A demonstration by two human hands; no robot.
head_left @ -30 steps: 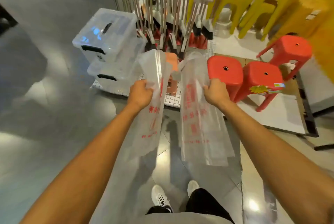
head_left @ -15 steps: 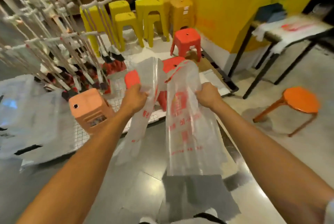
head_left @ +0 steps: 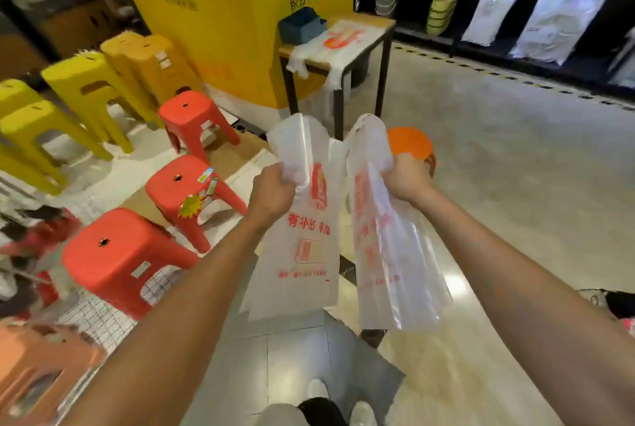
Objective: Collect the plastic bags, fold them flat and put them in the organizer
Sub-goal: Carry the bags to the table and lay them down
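My left hand (head_left: 271,193) grips the top of a clear plastic bag with red print (head_left: 302,247), which hangs down in front of me. My right hand (head_left: 407,178) grips a second clear bag with red print (head_left: 388,254), hanging beside the first. Straight ahead stands a small table (head_left: 379,22) against a yellow pillar. More plastic bags (head_left: 340,44) lie spread over the tabletop and droop off its front. A dark blue-grey organizer box (head_left: 300,27) sits on the table's back left.
Red stools (head_left: 117,254) and yellow stools (head_left: 82,82) crowd the left. An orange round stool (head_left: 410,142) stands just beyond my right hand, in front of the table. Dark shelves with packaged goods (head_left: 549,23) line the far right. Grey floor (head_left: 515,168) opens to the right.
The view has swung right, from the mop rack and clear bins toward the table and yellow pillar. Both hands still hold their bags, now nearer the orange stool.
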